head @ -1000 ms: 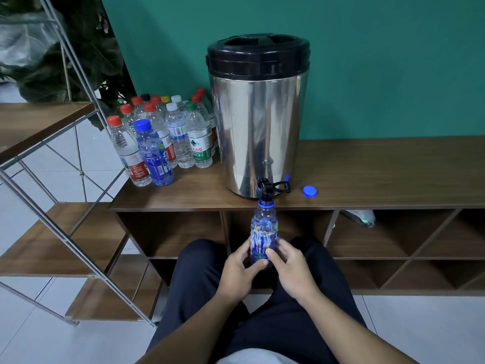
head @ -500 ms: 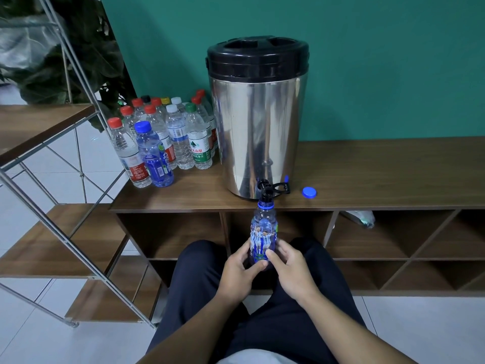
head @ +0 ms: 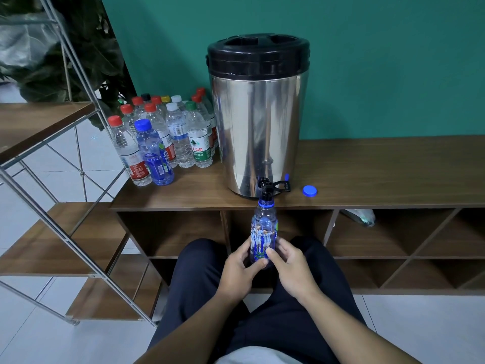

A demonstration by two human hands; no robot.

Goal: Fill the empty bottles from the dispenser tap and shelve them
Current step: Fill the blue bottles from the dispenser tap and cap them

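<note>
Left hand: the left hand [head: 240, 269] sits at 6 o'clock in the view, fingers and thumb curled round the lower left side of the bottle [head: 263, 237], thumb across its base. It holds the bottle.
Right hand: the right hand [head: 291, 269] sits just beside the left, fingers curled round the lower right side of the same bottle. Both hands grip it together, above the person's lap.
Bottle in hand: upright, uncapped, blue neck ring directly under the tap [head: 266, 189]. Mouth touching or just under the spout; I cannot tell which. Fill level hidden by the printed label; no stream can be made out.
Cap: 1 loose blue cap [head: 309, 191] lies on the counter [head: 380, 174] at 3 o'clock from the tap, near it. Judged to belong to the bottle in hand.
Dispenser: the steel dispenser [head: 258, 122] with black lid stands on the counter at 12 o'clock, tap at its foot over the counter edge.
Shelves: 1 bottle [head: 360, 216] lies in the open compartment at 2 o'clock from the hands. Other visible compartments hold nothing I can see.
Waiting bottles: a group of capped bottles [head: 168, 137] stands on the counter at 10 o'clock, left of the dispenser. At least 10 caps visible; several look clear and empty, contents not certain.
Progress: judged early. Step in hand is filling. Left to do: cap and shelve this bottle, then the group.
</note>
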